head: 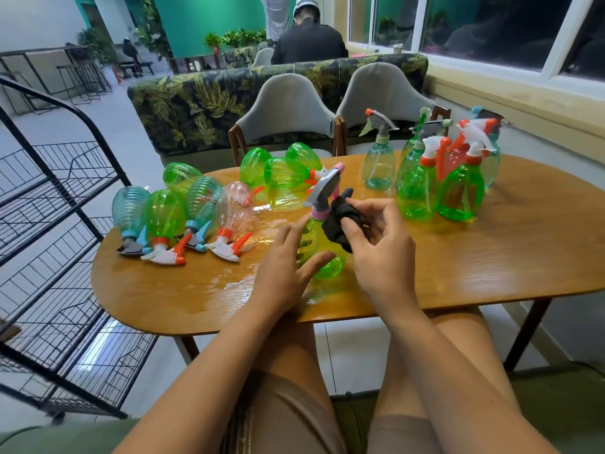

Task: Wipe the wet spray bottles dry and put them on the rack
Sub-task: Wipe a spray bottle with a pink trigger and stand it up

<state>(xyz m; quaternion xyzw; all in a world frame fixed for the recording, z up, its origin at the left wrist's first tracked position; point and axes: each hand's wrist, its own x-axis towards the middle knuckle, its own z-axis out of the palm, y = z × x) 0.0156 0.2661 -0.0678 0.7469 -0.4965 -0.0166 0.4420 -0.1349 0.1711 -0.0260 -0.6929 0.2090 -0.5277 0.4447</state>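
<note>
Person seated at oval wooden desk (pixel 491 257), both bare hands over its near middle. Left hand (pixel 288 253) has its grip around a green spray bottle (pixel 312 239): thumb across the near side, fingers up the far side. The bottle is tilted, base toward the person, just above or on the desk, cannot tell which. It has a pink collar and a grey trigger head pointing up and away. Right hand (pixel 376 244) has its grip closed on a crumpled black cloth (pixel 339 221), pinched between thumb and fingers and pressed against the bottle's shoulder just under the collar. Water film (pixel 235 280) shines on the desk left of the hands. Left part of the desk: row of four lying bottles (pixel 163 214), trigger heads toward the near edge, teal, green, teal, clear. Behind them more green lying bottles (pixel 281 175), touching each other. Right far part of the desk: cluster of standing bottles (pixel 461 194), green and teal, orange-white and grey triggers, close together, well apart from the held bottle. Black wire rack (pixel 59 178) stands on the floor left of the desk, near its left end, several mesh shelves. Two grey chairs (pixel 284 106) at the far side of the desk, leaf-print sofa (pixel 196 106) behind them. A person in black (pixel 307 40) sits further back, facing away.
</note>
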